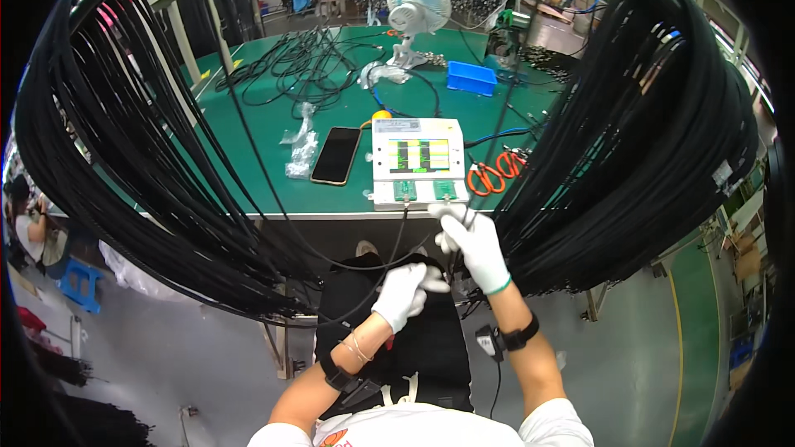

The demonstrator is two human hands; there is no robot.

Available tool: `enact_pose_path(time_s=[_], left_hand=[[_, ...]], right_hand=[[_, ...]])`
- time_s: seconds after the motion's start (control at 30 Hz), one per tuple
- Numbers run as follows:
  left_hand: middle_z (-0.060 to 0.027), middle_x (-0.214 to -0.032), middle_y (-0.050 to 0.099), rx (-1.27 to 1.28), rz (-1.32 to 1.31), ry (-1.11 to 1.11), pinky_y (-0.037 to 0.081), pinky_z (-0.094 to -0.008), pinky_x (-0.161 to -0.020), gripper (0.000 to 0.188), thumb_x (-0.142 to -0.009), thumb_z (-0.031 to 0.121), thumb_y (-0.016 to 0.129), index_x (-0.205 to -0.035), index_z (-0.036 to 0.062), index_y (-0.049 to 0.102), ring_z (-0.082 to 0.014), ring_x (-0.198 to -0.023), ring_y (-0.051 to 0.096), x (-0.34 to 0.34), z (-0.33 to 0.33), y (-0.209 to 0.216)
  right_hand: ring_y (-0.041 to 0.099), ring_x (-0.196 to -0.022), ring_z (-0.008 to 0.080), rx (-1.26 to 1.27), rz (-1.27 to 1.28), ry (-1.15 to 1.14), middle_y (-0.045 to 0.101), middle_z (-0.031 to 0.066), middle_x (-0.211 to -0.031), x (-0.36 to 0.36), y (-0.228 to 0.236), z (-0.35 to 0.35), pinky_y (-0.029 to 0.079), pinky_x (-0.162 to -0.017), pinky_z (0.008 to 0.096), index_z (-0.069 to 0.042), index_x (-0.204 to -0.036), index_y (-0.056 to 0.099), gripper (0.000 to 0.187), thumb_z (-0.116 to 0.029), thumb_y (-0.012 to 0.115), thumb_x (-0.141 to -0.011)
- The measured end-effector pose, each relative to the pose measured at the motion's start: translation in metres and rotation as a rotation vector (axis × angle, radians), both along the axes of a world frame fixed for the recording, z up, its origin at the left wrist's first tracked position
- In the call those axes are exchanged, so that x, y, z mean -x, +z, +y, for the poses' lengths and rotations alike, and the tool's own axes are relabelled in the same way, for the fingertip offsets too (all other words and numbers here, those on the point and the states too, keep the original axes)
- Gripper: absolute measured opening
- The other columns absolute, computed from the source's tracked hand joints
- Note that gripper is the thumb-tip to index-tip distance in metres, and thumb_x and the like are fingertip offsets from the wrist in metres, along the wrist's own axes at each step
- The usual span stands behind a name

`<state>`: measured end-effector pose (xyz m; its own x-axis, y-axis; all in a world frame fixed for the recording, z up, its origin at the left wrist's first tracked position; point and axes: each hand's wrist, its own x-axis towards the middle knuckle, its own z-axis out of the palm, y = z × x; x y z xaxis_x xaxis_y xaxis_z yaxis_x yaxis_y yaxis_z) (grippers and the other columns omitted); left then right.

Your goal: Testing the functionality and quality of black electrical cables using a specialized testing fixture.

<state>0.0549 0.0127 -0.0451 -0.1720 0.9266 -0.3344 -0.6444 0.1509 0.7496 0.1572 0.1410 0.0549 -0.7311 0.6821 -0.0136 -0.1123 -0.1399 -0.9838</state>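
Note:
My right hand [476, 247], in a white glove, is just in front of the right socket of a white tester box [418, 126]. Its fingers pinch a thin black cable [469, 217], whose end they hide. Lower and to the left, my left hand [402, 295], also gloved, is over my lap with its fingers curled together. What lies in its fingertips is too small to make out. Another black cable [404, 232] is plugged into the tester's left socket and droops past my left hand. The tester's screen [418, 155] is lit with yellow and green blocks.
Thick bundles of black cables hang at the left [108, 165] and right [638, 165]. On the green table [273, 190] are a phone [337, 156], orange-handled scissors [487, 180], clear plastic wrap [303, 149], a blue tray [472, 79], a fan [416, 5] and loose cables [290, 66].

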Motion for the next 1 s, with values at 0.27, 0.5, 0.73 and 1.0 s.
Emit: enact_pose_path(time_s=[0.27,0.5,0.73,1.0], left_hand=[[-0.0013,-0.066,0.059,0.290,-0.357,-0.190,0.023,-0.0231,-0.035,0.023,-0.100,0.025,0.050,-0.106,0.0070,0.064,-0.0056,-0.039,0.031,-0.008,0.037,-0.072],[0.0036,-0.060,0.051,0.066,0.112,-0.057,0.027,-0.0217,-0.039,0.022,-0.099,0.020,0.052,-0.108,0.0055,0.065,-0.0048,-0.041,0.036,-0.025,0.005,-0.036],[-0.0004,-0.065,0.057,-0.181,0.703,0.233,0.041,-0.0224,-0.053,0.025,-0.099,0.018,0.051,-0.114,0.0015,0.061,-0.0074,-0.057,0.053,-0.041,0.003,-0.002],[-0.0030,-0.062,0.059,-0.053,0.849,0.535,0.042,-0.0253,-0.055,0.022,-0.098,0.017,0.051,-0.104,-0.0003,0.063,-0.0098,-0.058,0.055,0.017,0.012,0.060]], right_hand=[[0.062,-0.081,0.0177,-0.603,0.066,0.346,0.066,0.0045,-0.081,-0.057,-0.042,-0.095,0.050,-0.076,0.0315,-0.003,-0.110,0.067,0.025,-0.004,0.064,-0.085],[0.066,-0.090,0.0226,-0.939,-0.465,-0.104,0.069,0.0091,-0.096,-0.085,-0.068,-0.044,0.052,-0.079,0.0345,-0.004,-0.110,0.067,0.022,-0.011,0.060,-0.090],[0.064,-0.078,0.0148,0.226,-0.009,-0.222,0.065,0.0039,-0.085,-0.030,-0.083,-0.004,0.050,-0.067,0.0280,-0.002,-0.105,0.064,0.023,-0.022,0.054,-0.099],[0.048,-0.057,0.0068,-0.014,-0.090,-0.252,0.053,-0.0029,-0.065,-0.009,-0.039,0.023,0.035,-0.050,0.0233,-0.003,-0.091,0.064,0.022,-0.023,0.057,-0.098]])
